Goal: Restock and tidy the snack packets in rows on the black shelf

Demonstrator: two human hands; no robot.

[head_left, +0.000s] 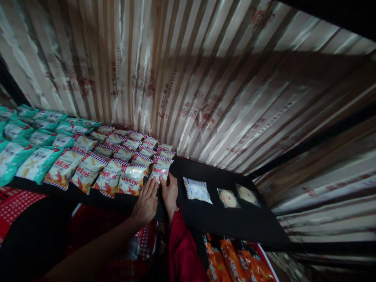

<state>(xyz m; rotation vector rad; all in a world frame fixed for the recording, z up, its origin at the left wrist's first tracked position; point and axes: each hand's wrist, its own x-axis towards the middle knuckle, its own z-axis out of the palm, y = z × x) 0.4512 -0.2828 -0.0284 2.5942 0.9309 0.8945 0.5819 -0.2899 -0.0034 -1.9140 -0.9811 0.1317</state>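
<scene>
The left hand and right hand touch a white, stripe-edged plastic packet on the black table; whether either grip is clenched, I cannot tell. Below, a white-rimmed box holds orange plastic packets.

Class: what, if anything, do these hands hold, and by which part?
The left hand and right hand touch the lower end of a stripe-edged snack packet; whether they grip or only press it cannot be told.
</scene>
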